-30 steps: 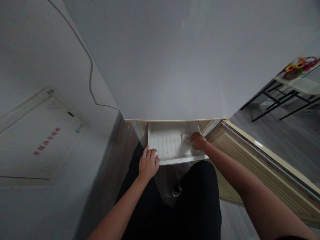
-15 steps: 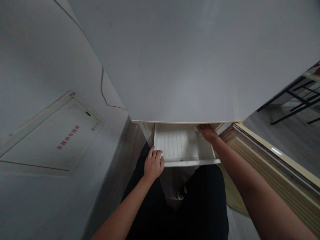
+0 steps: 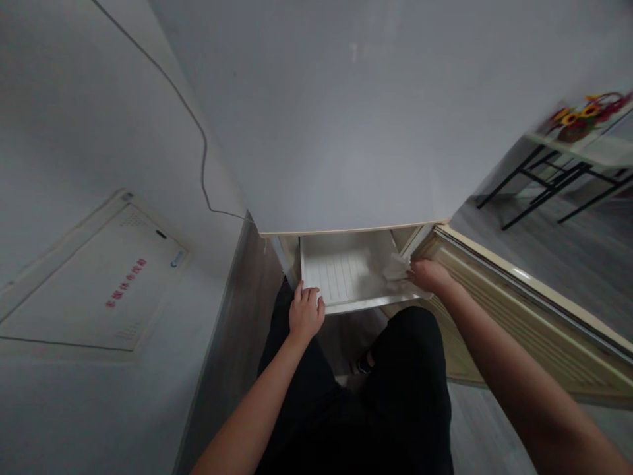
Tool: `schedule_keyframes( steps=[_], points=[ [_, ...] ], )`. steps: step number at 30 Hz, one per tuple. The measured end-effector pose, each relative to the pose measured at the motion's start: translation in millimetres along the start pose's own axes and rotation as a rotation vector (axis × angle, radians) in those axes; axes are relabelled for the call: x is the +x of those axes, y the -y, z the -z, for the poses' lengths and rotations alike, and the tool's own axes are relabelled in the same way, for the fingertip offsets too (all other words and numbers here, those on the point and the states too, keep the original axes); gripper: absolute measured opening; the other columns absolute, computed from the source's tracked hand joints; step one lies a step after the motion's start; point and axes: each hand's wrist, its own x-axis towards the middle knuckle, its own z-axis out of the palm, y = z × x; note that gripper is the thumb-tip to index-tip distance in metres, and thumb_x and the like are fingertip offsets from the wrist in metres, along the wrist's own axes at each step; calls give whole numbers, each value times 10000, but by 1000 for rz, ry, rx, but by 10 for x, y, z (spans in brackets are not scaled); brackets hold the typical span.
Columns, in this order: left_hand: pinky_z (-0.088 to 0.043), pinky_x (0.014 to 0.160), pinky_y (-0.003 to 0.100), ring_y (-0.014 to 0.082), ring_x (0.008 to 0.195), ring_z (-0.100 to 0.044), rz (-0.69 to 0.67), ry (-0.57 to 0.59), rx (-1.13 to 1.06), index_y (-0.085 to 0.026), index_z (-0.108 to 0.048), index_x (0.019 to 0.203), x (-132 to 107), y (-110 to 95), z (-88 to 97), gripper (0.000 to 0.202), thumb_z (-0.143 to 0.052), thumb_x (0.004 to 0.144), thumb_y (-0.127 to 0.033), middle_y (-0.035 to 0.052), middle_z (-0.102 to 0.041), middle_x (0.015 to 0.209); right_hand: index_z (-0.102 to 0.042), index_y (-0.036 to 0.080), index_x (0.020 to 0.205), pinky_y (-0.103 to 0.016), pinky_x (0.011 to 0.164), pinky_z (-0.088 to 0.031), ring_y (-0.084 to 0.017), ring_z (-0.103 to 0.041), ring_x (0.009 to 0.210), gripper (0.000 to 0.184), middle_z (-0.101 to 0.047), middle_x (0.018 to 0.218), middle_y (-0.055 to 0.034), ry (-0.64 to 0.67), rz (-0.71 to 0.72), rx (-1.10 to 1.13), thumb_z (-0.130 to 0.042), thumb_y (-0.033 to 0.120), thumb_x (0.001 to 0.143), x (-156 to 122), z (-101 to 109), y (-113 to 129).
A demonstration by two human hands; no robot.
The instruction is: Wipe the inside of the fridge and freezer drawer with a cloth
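Observation:
A white ribbed drawer (image 3: 341, 274) is pulled out at the bottom of a pale refrigerator (image 3: 346, 119). My left hand (image 3: 305, 313) grips the drawer's front left corner, fingers curled over the rim. At the drawer's right front corner, my right hand (image 3: 430, 276) is closed on a crumpled white cloth (image 3: 395, 269) and presses it against the drawer's right side. My legs in black trousers (image 3: 395, 382) are below the drawer.
The open lower fridge door (image 3: 519, 323) stands to the right. On the left are a wall with a white panel with red lettering (image 3: 99, 277) and a hanging cable (image 3: 198, 145). A black-legged table with a flower basket (image 3: 578, 122) is far right.
My right hand with the cloth went from the drawer's middle to its back right corner, then forward to its right front corner. The left hand kept its hold on the drawer's left corner.

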Motion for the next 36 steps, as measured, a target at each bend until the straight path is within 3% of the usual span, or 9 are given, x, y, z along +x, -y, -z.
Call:
schedule_keyframes(
  steps=[4, 9, 12, 15, 17, 20, 26, 32, 36],
  points=[
    [-420, 1099, 538, 397, 1402, -412, 4, -35, -85, -151, -666, 1157, 11, 28, -22, 314, -454, 962, -276, 178, -682, 1141, -690, 105, 1202, -316, 1007, -476, -213, -643, 1119, 411, -674, 1219, -166, -86, 75, 200, -362, 294, 1041, -432, -256, 489],
    [-337, 1175, 532, 366, 1412, -404, -21, -130, -274, -150, -566, 1347, 23, 48, -31, 476, -475, 980, -439, 180, -599, 1340, -491, 71, 1491, -541, 1257, -144, -325, -392, 1419, 580, -550, 1435, -178, -309, 136, 458, -471, 225, 932, -665, -756, 1816],
    [-360, 1159, 502, 319, 1357, -474, 44, -221, -466, -161, -560, 1342, -8, 122, -69, 517, -387, 1010, -517, 172, -587, 1358, -374, 148, 1587, -639, 1224, -75, -406, -275, 1479, 729, -401, 1568, -196, -317, 210, 483, -570, 352, 916, -650, -819, 2509],
    [-444, 1072, 442, 259, 1224, -572, 223, -406, -698, -175, -587, 1261, -98, 301, -117, 538, -286, 1025, -554, 153, -604, 1315, -354, 118, 1594, -635, 1220, -81, -422, -244, 1497, 725, -339, 1603, -226, -295, 390, 462, -535, 413, 956, -583, -733, 2890],
    [-488, 986, 404, 246, 1164, -597, 383, -533, -757, -175, -604, 1184, -176, 443, -138, 527, -319, 1005, -580, 145, -623, 1262, -429, 103, 1553, -610, 1228, -96, -413, -251, 1498, 682, -311, 1618, -230, -297, 499, 445, -531, 428, 963, -534, -683, 2993],
    [-521, 859, 363, 232, 1057, -642, 552, -537, -835, -175, -602, 1108, -258, 573, -159, 501, -361, 977, -594, 133, -646, 1196, -598, 68, 1408, -575, 1243, -108, -398, -243, 1508, 572, -277, 1636, -229, -320, 596, 418, -536, 418, 961, -478, -705, 3036],
    [-481, 1014, 403, 239, 1121, -627, 467, -378, -916, -190, -629, 1127, -264, 488, -222, 509, -454, 933, -627, 112, -643, 1215, -705, 119, 1263, -475, 1268, -129, -309, -158, 1558, 450, -160, 1698, -101, -383, 579, 433, -535, 404, 959, -523, -987, 2891],
    [-505, 1001, 423, 272, 1119, -638, 494, -152, -978, -210, -594, 1219, -299, 423, -275, 612, -642, 812, -665, 102, -664, 1214, -258, 298, 1630, -474, 1258, -133, -256, -133, 1573, 688, -140, 1705, -28, -393, 361, 496, -483, 392, 987, -657, -1120, 2503],
    [-484, 1044, 435, 294, 1202, -612, 487, -77, -979, -202, -555, 1266, -282, 420, -285, 664, -635, 811, -679, 129, -647, 1282, -280, 281, 1625, -514, 1253, -105, -278, -142, 1567, 708, -182, 1698, -42, -431, 170, 504, -483, 286, 946, -629, -1131, 2282]
  ],
)
